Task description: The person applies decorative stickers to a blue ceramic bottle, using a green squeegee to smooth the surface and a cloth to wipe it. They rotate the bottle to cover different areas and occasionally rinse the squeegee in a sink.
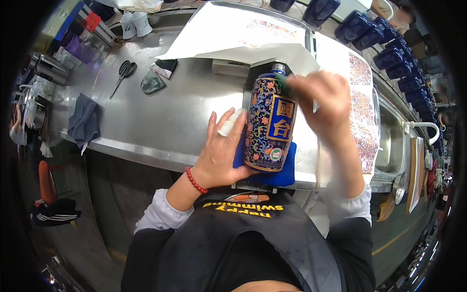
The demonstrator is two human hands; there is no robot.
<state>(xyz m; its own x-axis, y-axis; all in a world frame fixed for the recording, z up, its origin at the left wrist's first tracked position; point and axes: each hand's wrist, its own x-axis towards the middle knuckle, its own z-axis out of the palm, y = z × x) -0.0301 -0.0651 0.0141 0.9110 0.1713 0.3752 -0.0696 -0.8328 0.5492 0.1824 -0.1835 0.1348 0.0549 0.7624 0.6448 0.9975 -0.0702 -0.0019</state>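
A dark blue bottle (258, 124) with a colourful floral pattern and a gold-framed blue panel lies tilted on a blue cloth (287, 168), its bare threaded neck pointing away from me. My left hand (219, 151) cups the bottle's lower left side, thumb by the base and fingers along the edge. One finger wears a white cover (230, 123), and a red bead bracelet (195, 181) circles that wrist. My right hand (327, 100), smeared by motion, is closed beside the bottle's shoulder. Its fingertips pinch a small green thing (283, 83), too blurred to name.
Printed pattern sheets (361, 104) and a white sheet (214, 31) cover the metal bench's far and right parts. Scissors (125, 73) and a grey cloth (83, 119) lie left. Several blue bottles (352, 27) line the far right, beyond a sink (389, 141).
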